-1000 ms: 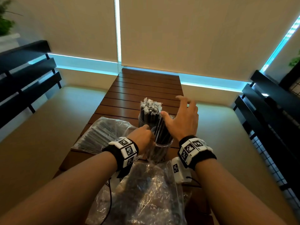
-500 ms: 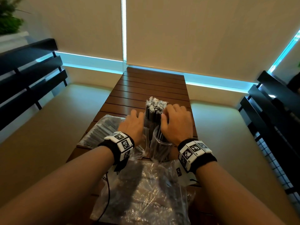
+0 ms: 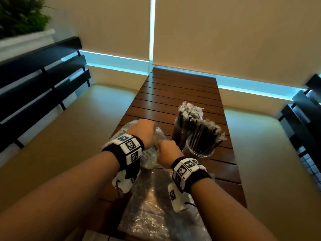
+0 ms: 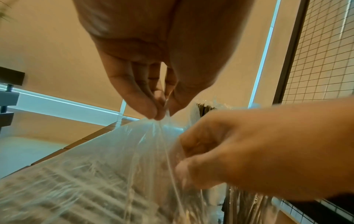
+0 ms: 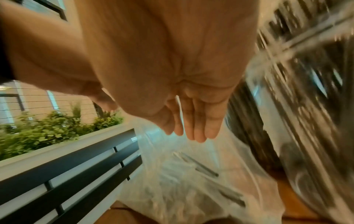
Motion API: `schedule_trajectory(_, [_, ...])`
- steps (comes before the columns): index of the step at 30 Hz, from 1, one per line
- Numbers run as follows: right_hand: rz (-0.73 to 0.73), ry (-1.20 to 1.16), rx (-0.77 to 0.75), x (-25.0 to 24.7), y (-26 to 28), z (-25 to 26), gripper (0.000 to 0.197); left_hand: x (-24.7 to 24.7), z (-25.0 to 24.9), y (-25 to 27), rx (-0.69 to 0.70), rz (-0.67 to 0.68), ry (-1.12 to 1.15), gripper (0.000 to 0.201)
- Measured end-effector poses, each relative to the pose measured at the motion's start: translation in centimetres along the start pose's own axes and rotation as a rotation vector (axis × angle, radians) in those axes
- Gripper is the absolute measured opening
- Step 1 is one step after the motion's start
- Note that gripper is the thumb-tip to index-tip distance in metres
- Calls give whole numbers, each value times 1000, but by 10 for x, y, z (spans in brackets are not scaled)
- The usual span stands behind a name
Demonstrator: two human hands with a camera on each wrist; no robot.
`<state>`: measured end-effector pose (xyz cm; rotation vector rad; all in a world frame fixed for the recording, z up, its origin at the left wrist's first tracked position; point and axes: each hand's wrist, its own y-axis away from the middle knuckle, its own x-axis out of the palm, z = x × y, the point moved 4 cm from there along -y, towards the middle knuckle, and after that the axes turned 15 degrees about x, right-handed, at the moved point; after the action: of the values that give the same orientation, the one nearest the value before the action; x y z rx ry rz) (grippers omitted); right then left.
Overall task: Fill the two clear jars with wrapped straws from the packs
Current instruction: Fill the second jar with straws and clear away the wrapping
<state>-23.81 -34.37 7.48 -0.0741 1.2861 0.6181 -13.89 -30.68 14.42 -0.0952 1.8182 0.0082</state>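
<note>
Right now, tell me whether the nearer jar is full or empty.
Partly filled: nearer jar holds wrapped straws leaning rightward, with open space inside.

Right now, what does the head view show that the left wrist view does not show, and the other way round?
Only the head view shows the two clear jars as a whole, both holding dark wrapped straws, the slatted wooden table and a second plastic pack near the person.

Only the left wrist view shows the left hand's fingertips pinching the film of the pack and lifting it.

Both show the left hand, the right hand at the pack's opening, and the pack of straws between them.
</note>
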Motion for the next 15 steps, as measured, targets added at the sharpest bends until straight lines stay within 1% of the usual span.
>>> schedule_trajectory(2, [-8,-73,32,13,-12,5,22,-2,0,4,30,16,27,13])
schedule_trajectory(3, [10,-100,55,19,-18,7,21,-2,1,5,43,28,34,12])
schedule_trajectory(6, [35,-199,87,36,-37,10,12,-4,5,9,71,36,27,3])
schedule_trajectory(7, [34,-237,106,40,-42,11,15,-5,7,10,71,41,22,3])
schedule_trajectory(9, [60,-319,147,51,-54,12,35,-6,10,13,78,48,12,9])
schedule_trajectory(10, [77,-304,168,59,-64,12,38,-6,11,14,88,48,16,11])
schedule_trajectory(11, [110,-239,205,66,-71,14,35,-5,12,16,100,50,28,13])
schedule_trajectory(13, [172,-127,235,83,-90,15,23,-3,12,18,126,52,36,17])
schedule_trajectory(14, [180,-85,238,86,-93,17,14,-2,12,19,132,54,30,19])
schedule_trajectory(15, [182,-56,237,88,-93,20,13,-1,13,20,134,55,28,20])
